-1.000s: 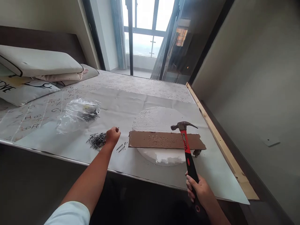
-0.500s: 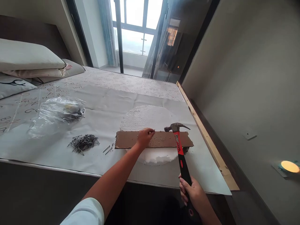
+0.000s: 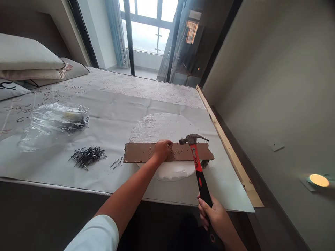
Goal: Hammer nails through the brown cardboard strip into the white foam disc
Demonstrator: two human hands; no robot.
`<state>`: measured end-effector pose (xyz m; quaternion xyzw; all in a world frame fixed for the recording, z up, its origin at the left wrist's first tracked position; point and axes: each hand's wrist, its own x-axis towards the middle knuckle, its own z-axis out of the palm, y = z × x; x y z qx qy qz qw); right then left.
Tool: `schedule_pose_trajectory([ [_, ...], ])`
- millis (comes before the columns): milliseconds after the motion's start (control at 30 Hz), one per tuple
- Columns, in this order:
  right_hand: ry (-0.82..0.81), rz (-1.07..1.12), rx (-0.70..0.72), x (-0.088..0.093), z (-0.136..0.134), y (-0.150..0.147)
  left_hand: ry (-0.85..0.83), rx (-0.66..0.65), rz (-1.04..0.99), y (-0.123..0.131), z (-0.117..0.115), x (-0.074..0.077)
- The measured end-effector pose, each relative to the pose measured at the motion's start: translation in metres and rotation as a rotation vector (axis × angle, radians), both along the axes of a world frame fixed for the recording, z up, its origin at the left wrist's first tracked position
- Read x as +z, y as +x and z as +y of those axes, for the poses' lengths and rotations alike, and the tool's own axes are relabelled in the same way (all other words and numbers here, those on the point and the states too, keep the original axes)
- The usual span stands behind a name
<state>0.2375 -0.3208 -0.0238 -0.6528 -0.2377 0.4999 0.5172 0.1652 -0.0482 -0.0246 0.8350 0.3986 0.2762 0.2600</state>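
My left hand point(image 3: 161, 150) rests over a brown board point(image 3: 136, 152), thumb and fingers pinched near its far edge. A small thin piece that looks like a nail shows at the fingertips, mostly hidden. My right hand point(image 3: 213, 212) is wrapped round the black grip of a claw hammer point(image 3: 198, 162) with a red neck. The hammer head hangs above the board, just right of my left hand and apart from it. Small dots, holes or nail heads, mark the board. Beneath the board lies a round white foam disc point(image 3: 162, 127).
Left of the board are a few loose nails point(image 3: 117, 164) and a heap of nails point(image 3: 88, 157). A clear plastic bag point(image 3: 52, 122) with dark contents lies farther left. Pillows point(image 3: 28, 52) sit at the far left. A wooden rail point(image 3: 225, 141) runs along the bed's right side.
The whole view has shifted slightly, so the board and nails appear a little farther left and higher. My left hand has crept slightly right along the board, narrowing the gap to the hammer head.
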Motion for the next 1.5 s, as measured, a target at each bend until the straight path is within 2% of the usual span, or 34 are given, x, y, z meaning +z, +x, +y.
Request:
schedule_pose_trajectory([
  [200, -0.093, -0.179, 0.093, 0.017, -0.004, -0.001, -0.008, -0.009, 0.031, 0.001, 0.001, -0.003],
  [300, -0.139, -0.295, 0.113, 0.034, -0.004, -0.001, -0.013, -0.004, 0.026, 0.001, 0.001, -0.006],
  [467, -0.216, -0.432, 0.231, 0.063, 0.001, 0.004, 0.000, -0.007, -0.002, -0.002, 0.002, -0.008],
  [600, -0.215, -0.530, 0.202, 0.075, 0.000, 0.006, -0.009, -0.033, -0.030, -0.005, 0.002, -0.008],
  [700, -0.233, -0.591, 0.196, 0.077, 0.000, 0.005, -0.035, -0.035, -0.028, -0.006, 0.001, -0.007],
  [867, -0.282, -0.584, 0.301, 0.084, 0.004, 0.001, -0.056, -0.013, 0.002, -0.005, 0.001, -0.008],
  [1033, -0.267, -0.597, 0.262, 0.085, 0.008, -0.004, -0.041, -0.025, -0.002, -0.005, 0.002, -0.011],
  [1200, -0.315, -0.624, 0.298, 0.077, 0.010, -0.003, 0.025, -0.023, 0.118, -0.003, 0.002, -0.015],
  [1300, -0.314, -0.651, 0.251, 0.082, 0.006, -0.001, 0.036, -0.041, 0.122, -0.002, 0.002, -0.015],
  [1400, -0.289, -0.644, 0.226, 0.085, 0.006, -0.001, -0.022, -0.062, 0.014, -0.009, 0.005, -0.008],
  [1500, -0.286, -0.606, 0.251, 0.074, 0.011, -0.002, -0.065, 0.002, -0.276, -0.027, 0.012, 0.007],
])
